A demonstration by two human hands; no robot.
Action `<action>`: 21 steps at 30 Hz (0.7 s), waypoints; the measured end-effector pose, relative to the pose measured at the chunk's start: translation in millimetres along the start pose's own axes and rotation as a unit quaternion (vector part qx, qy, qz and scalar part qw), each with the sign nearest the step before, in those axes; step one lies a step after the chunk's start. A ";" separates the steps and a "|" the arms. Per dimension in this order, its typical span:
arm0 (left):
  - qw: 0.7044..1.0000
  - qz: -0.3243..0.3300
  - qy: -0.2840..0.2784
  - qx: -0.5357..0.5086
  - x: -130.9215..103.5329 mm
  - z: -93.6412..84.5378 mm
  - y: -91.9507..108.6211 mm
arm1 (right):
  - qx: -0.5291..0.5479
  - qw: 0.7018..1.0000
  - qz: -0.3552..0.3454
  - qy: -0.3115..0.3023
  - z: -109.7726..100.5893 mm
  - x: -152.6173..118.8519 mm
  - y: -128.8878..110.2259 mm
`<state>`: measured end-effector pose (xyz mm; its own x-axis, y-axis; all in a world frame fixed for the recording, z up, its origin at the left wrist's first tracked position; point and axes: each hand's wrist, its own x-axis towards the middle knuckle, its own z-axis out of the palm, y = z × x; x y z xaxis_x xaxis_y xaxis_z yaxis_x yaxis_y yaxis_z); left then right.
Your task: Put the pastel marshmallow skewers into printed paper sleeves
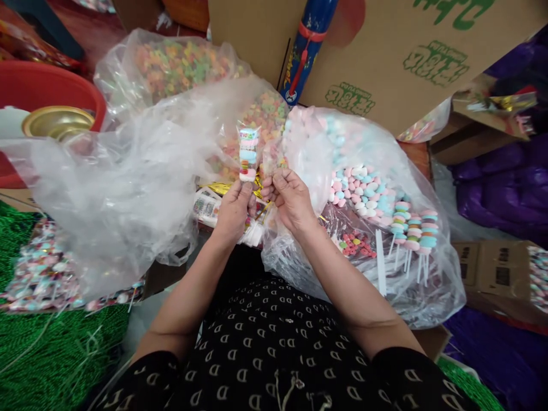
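My left hand (236,208) is closed around the bottom of a marshmallow candy skewer (248,154), which stands upright in a clear printed wrapper. Pink, blue and white pieces show in it, with red and green bits low down. Just to the right, my right hand (289,194) pinches thumb and fingers together near the wrapper's lower end; whatever is between them is too small to make out. Behind and below the hands lie gold twist ties (217,187) and printed wrappers (207,206).
A clear bag of pink, blue and white marshmallows (362,191) lies at right, with several unwrapped skewers (414,231) and white sticks (381,262) on its plastic. Bags of gummy rings (184,65) lie behind. A red basin (96,94) stands left; a large carton (385,74) stands behind.
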<state>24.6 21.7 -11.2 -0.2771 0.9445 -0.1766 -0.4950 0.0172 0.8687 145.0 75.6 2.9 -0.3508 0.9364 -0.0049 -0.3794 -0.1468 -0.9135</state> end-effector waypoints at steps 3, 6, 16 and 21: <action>1.000 0.005 0.011 -0.018 0.8 -0.1 0.3 | -0.101 0.995 -0.020 0.004 -7.5 -3.2 1.7; 1.000 0.008 0.000 -0.029 0.9 0.0 1.8 | -0.290 0.952 -0.098 -0.006 -14.2 -4.3 2.4; 0.999 -0.025 0.010 -0.033 -2.0 1.9 7.6 | -0.453 0.884 -0.115 -0.002 -15.7 -19.0 -13.6; 0.999 -0.035 -0.003 -0.009 -6.5 9.4 0.1 | -0.467 0.877 -0.114 0.012 -4.4 -22.6 -16.8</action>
<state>34.1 18.7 -5.6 -0.2370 0.9429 -0.2340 -0.5285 0.0770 0.8454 163.0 58.3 16.6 -0.3338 0.9157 0.2239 0.4337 0.3601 -0.8260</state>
